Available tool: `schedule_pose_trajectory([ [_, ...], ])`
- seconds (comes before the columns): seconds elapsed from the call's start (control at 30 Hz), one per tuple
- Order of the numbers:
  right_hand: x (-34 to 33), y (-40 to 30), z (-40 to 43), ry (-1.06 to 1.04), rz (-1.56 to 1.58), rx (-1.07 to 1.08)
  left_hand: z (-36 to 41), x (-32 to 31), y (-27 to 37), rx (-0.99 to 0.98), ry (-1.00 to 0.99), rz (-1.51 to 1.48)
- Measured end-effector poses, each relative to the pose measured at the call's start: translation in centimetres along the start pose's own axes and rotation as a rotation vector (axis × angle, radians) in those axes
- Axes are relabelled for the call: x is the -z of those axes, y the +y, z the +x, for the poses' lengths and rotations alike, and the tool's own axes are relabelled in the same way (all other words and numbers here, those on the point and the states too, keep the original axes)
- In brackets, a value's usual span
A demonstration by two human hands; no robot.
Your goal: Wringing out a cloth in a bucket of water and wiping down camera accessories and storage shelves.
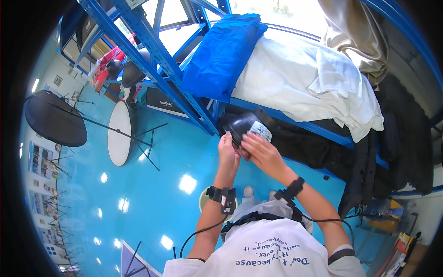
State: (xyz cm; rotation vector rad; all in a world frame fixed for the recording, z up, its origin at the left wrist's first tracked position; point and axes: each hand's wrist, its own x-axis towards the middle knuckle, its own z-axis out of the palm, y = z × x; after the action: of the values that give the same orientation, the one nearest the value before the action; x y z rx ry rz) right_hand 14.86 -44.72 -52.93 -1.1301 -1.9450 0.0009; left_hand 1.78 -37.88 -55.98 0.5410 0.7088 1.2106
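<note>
In front of me, beside the blue rack, is a glossy black rounded housing (237, 125), apparently a studio light reflector, with a white label (260, 130) bearing writing. My left hand (228, 152) grips its near left edge, thumb up. My right hand (264, 154) lies against the near right side, fingers bent over the rim below the label. Something small and brownish shows between the two hands; I cannot tell what it is. The underside of the housing is hidden.
Folded blue fabric (221, 59) and white cloth (294, 76) lie on the blue metal shelf (263, 108). Dark fabric (304, 145) fills the level below. To the left, a round white reflector panel (119, 135) and a black disc (55, 117) stand by tripod legs. A pale bucket (205, 199) is near my feet.
</note>
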Motion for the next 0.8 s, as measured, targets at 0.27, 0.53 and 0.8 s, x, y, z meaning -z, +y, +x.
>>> schedule_pose_trajectory([
  [0.27,-1.3,-0.4,1.1,-0.049,0.007,0.065,0.6,4.4,-0.8,0.097,-0.107,-0.174],
  [0.53,1.0,0.6,-0.7,-0.06,-0.036,0.085,-0.1,2.0,0.2,0.125,0.093,-0.164],
  [0.8,1.5,4.4,4.2,0.109,-0.045,-0.025,-1.2,0.1,0.3,0.014,-0.034,-0.052],
])
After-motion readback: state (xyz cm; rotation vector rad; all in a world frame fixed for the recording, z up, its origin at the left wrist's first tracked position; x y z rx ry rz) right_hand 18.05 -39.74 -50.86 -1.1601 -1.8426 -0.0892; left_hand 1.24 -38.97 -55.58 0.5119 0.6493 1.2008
